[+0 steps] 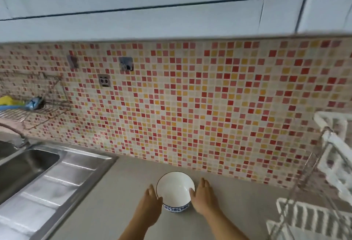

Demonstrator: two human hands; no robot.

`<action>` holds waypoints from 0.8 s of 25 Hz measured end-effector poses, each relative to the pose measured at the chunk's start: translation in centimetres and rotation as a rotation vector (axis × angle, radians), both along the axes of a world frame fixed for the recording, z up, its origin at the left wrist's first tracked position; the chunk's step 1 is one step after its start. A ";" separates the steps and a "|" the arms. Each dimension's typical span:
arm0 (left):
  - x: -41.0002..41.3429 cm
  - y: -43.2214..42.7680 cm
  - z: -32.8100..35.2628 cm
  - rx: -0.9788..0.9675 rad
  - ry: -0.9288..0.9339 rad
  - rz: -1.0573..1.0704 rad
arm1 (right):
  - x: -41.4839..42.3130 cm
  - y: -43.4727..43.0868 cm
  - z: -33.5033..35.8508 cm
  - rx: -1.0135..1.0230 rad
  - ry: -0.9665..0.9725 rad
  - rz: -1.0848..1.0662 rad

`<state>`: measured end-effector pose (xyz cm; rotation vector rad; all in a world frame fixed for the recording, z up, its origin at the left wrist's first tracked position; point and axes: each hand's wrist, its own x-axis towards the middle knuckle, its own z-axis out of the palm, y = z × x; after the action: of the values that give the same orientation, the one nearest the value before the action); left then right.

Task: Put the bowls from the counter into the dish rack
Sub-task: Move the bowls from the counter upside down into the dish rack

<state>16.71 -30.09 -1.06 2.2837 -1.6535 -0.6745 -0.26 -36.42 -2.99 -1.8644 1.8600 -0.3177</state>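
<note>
A white bowl with a dark rim and a blue patterned base stands on the grey counter, near the tiled wall. My left hand lies flat against its left side and my right hand against its right side, fingers extended, thumb of the right hand on the rim. The bowl is pressed between both palms. The white and wire dish rack stands at the right edge, partly cut off by the frame.
A steel sink with a ribbed drainboard fills the left. A wire wall shelf holds a yellow sponge and a blue item. White wall cabinets hang above the mosaic backsplash.
</note>
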 end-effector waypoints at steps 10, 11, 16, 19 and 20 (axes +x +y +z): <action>-0.3 -2.5 -4.6 0.089 0.112 0.030 | 0.9 -2.6 -4.7 0.195 -0.191 0.007; -0.3 -2.7 -4.7 0.091 0.123 0.035 | 1.0 -2.6 -5.0 0.203 -0.252 -0.021; -0.6 -2.8 -4.6 0.038 0.190 0.066 | 1.9 -4.0 -8.7 0.256 -0.515 -0.143; -0.5 -2.2 -4.4 -0.002 0.308 0.183 | 2.4 -1.9 -6.7 0.264 -0.626 -0.209; -0.5 -1.8 -4.3 -0.015 0.334 0.218 | 2.4 -1.1 -6.3 0.241 -0.634 -0.210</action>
<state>16.18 -31.87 -5.32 2.1546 -1.2350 -0.9257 2.14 -37.54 -9.26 -1.2170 1.5591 -0.6393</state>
